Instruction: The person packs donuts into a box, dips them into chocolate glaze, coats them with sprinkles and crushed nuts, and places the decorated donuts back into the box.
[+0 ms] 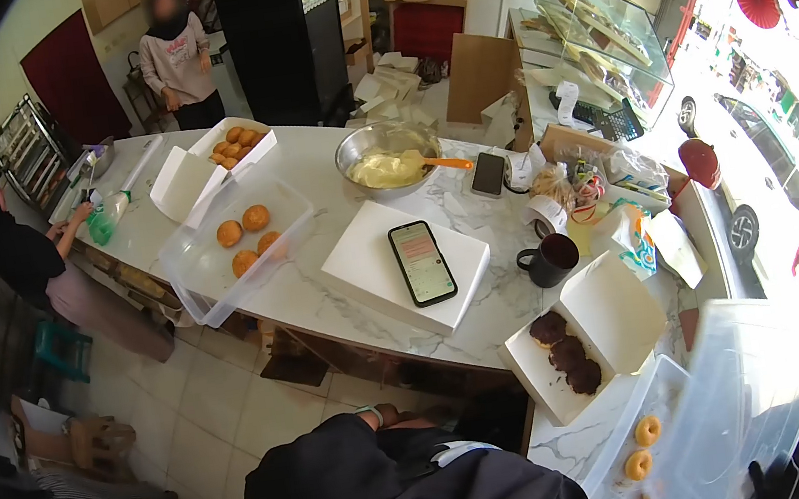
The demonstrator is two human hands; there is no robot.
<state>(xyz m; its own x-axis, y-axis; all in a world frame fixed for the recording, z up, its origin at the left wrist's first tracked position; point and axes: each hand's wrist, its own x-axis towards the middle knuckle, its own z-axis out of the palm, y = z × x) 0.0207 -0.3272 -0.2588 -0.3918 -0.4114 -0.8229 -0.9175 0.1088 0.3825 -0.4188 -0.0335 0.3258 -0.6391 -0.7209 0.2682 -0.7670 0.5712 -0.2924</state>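
White and veined with grey, the counter [314, 155] curves away from a black jacket [391, 493] at the bottom of the view. Beyond its sleeve, by the near edge, shows part of a hand [388, 414], apparently the left, with a pale green band at the wrist. Whether it is grasping anything I cannot tell, and the right hand cannot be made out. Nearest ahead, a shut white box [356, 263] lies on the counter, a phone [424, 264] flat on its lid with the screen lit.

To the right stand a black mug [553, 262] and an open box [614, 307] with 3 chocolate-topped doughnuts [568, 354]. Lower down, a clear container [742, 396] is near some ring doughnuts [647, 431].

Behind the white box sits a steel bowl [385, 136] of pale cream [385, 169], an orange-handled spatula [449, 162] resting in it. On the left, a clear tub [183, 273] holds 4 round buns [255, 217]; more fill an open carton [187, 184] behind. At the far left end a co-worker [15, 244] in a black top stands by the counter.
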